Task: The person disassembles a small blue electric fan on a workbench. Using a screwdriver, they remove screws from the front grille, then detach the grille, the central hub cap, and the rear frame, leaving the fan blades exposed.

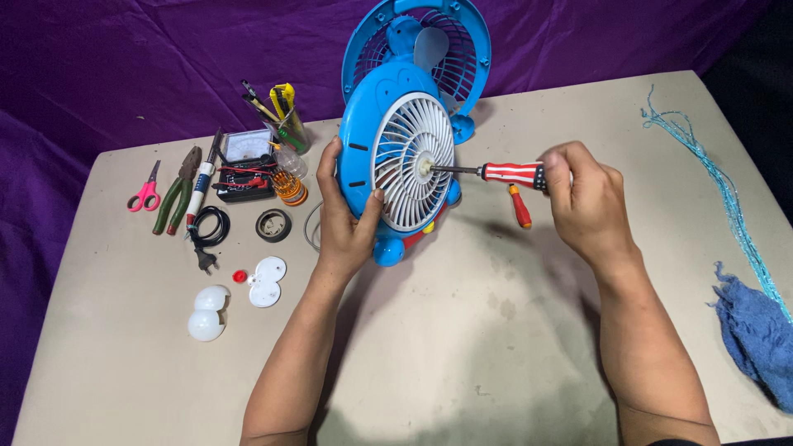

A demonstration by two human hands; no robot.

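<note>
At frame centre on the tabletop, the left hand grips the blue fan; the right hand clenches a screwdriver, tip at the hub; the screw step seems underway; steady turning comes next.

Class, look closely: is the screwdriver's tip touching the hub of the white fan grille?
Touching. The head view shows the screwdriver, held by the right hand, with its tip meeting the grille's hub, no gap visible.

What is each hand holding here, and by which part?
Left hand grips the blue fan by its rim; right hand holds the striped screwdriver by its handle.
</note>
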